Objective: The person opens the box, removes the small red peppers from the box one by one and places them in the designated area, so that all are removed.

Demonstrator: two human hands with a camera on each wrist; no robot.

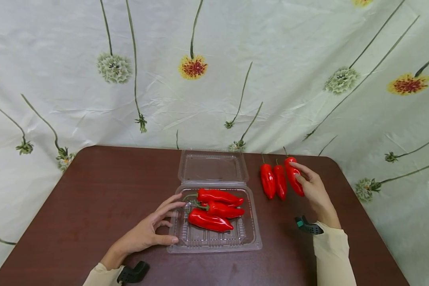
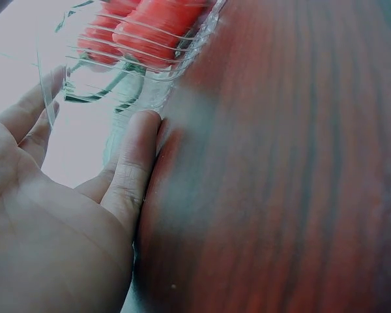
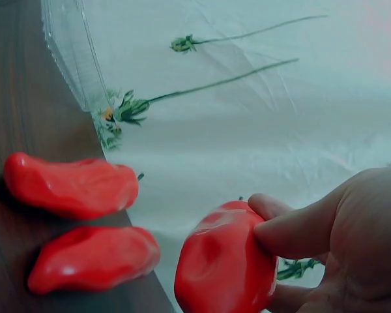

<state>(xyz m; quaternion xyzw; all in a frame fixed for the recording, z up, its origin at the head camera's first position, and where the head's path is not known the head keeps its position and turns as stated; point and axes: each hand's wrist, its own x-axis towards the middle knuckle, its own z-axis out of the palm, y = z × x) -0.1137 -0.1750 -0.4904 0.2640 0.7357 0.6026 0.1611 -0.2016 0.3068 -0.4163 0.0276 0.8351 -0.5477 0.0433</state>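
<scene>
While the right hand [image 1: 315,191] pinches a red chili pepper [image 1: 292,174] at two o'clock from the clear clamshell [image 1: 218,249], left hand [image 1: 146,232] spread at its nine-o'clock edge, slick skin could make the pepper slip.

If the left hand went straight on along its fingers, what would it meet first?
The left side of the clear container, which the left hand seems to touch; red peppers lie beyond.

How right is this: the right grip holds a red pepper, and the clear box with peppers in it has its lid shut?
The lid isn't shut: the head view shows it open, folded back. The right grip does hold a red pepper, and the clear box has peppers inside.
</scene>
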